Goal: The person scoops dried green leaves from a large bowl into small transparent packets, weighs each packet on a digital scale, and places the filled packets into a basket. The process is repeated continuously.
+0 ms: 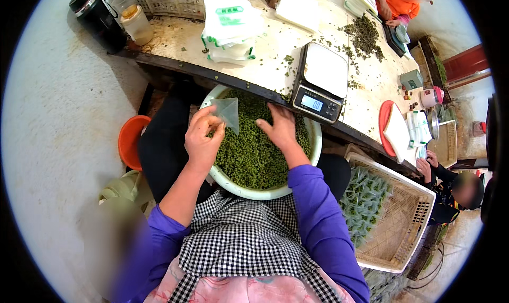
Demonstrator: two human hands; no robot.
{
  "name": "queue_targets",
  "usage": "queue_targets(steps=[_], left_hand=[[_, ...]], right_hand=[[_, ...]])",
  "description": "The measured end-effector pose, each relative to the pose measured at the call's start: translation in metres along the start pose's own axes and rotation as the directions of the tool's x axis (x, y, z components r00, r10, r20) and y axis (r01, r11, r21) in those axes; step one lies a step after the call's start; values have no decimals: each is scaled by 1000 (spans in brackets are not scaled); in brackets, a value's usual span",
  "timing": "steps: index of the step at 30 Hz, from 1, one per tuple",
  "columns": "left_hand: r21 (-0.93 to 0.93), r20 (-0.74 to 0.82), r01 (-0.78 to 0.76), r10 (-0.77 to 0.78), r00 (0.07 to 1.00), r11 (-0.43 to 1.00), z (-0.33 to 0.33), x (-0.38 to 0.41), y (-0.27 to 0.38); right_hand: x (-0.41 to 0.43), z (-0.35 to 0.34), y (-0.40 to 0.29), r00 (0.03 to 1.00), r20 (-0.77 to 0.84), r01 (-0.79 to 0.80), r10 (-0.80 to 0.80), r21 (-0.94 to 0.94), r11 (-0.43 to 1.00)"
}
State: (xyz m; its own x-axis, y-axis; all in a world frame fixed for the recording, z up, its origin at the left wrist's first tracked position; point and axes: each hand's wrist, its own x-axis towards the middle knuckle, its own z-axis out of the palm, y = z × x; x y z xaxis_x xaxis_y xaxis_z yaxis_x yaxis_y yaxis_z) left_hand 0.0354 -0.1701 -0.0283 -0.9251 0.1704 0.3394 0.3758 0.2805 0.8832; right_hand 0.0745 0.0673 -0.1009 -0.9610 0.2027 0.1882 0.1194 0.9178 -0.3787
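Observation:
My left hand (pixel 204 138) pinches a small clear plastic bag (pixel 228 111) between thumb and fingers. The bag hangs over the left part of a pale round basin (pixel 238 190). Heaped in the basin are small green berries, which look like fresh green peppercorns (pixel 250 159). My right hand (pixel 281 126) rests on the peppercorns by the table edge, thumb spread from the fingers; its fingertips are partly hidden. Beyond it, on the table, a digital scale (pixel 320 82) has its display lit and its white plate bare.
A stack of printed plastic bags (pixel 230 28) lies on the table (pixel 175 34). A black flask (pixel 97 20) stands far left. On the floor are an orange bucket (pixel 131 142) and, at right, a white crate (pixel 409 219) with filled bags (pixel 364 203). Two other people work at the right.

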Motion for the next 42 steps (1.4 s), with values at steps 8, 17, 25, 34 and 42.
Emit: queue_targets(steps=[8,17,25,34,42], left_hand=[[-64,65,32,-28,998,997,6,-3,-12],[-58,154,44,-34,987,997,18,-5,8],[-32,228,-131,135,964,991,40,-21,7],[13,362,-342,314,878,940,61,-32,19],[-17,367,-348,330,870,937,60,-34,12]], right_hand=[[-51,-51,-29,850,416,284,-324,156,946],[-55,-42,15,955,191,219,-226,59,974],[-35,-72,-23,805,86,-95,587,995,-15],[-21,-100,-83,821,-310,346,479,938,15],[-21,-88,-83,831,-403,314,384,909,275]])
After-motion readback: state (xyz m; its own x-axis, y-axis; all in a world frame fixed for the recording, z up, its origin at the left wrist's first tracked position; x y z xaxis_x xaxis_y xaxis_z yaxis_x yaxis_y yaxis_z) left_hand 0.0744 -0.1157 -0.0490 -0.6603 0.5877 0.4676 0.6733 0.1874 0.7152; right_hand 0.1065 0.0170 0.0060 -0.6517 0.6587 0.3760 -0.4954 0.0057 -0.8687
